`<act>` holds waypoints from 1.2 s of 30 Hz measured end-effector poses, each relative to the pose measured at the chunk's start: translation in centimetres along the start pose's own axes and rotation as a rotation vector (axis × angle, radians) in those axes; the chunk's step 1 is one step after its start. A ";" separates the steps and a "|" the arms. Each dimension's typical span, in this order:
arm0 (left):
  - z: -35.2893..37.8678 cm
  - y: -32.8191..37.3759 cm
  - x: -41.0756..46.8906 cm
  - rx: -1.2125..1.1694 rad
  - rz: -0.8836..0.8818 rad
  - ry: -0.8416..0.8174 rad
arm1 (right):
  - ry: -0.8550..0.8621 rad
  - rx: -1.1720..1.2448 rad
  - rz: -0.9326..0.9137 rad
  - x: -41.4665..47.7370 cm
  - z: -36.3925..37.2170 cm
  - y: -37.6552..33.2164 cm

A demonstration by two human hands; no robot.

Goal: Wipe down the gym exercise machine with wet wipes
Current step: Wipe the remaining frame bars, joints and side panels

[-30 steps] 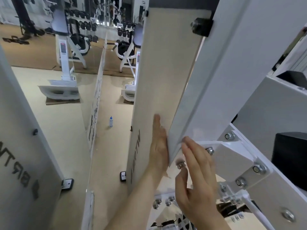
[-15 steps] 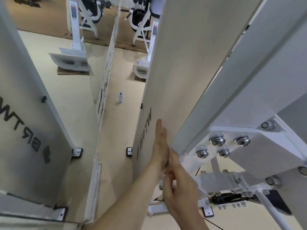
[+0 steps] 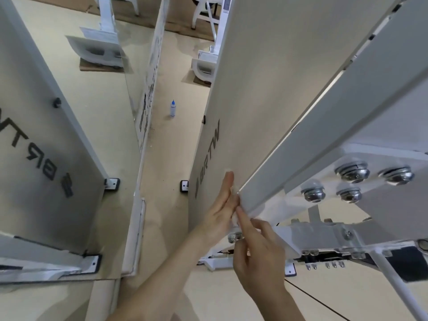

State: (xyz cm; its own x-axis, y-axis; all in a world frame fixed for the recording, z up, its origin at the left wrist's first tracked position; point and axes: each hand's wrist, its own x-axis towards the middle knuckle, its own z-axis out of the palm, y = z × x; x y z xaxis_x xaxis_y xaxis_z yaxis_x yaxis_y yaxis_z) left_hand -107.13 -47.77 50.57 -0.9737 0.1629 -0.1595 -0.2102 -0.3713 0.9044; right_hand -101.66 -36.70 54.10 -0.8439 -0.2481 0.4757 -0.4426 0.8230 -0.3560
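2 hands (image 3: 220, 208), 4 big dome nuts (image 3: 352, 173), 1 bottle (image 3: 172, 109).

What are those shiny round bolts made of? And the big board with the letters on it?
The bolts look like polished metal, probably steel: they are silvery, and bright glints show on their domed heads. The lettered board has a dull, even, pale surface with no glints. It may be frosted plastic or glass, but the picture cannot settle which.

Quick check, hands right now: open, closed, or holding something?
Left hand: open, flat against the panel.
Right hand: open, index finger touching the beam edge, nothing visibly held.
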 end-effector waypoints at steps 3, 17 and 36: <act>1.2 -1.0 0.8 -0.040 0.009 0.001 | 0.015 0.054 0.057 -0.1 0.5 -0.3; -0.4 -10.2 3.4 -0.166 -0.075 0.239 | 0.188 -0.056 -0.172 -0.3 4.2 2.8; -3.2 -5.0 8.7 0.011 -0.060 0.202 | -0.419 -0.284 -0.216 -2.5 7.2 1.0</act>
State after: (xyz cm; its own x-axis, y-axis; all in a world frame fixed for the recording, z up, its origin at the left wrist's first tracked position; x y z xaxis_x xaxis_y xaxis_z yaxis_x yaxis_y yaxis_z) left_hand -114.81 -47.43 43.43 -0.9575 -0.0024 -0.2885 -0.2688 -0.3563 0.8949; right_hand -102.14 -38.89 46.76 -0.8172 -0.5610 0.1319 -0.5687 0.8221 -0.0267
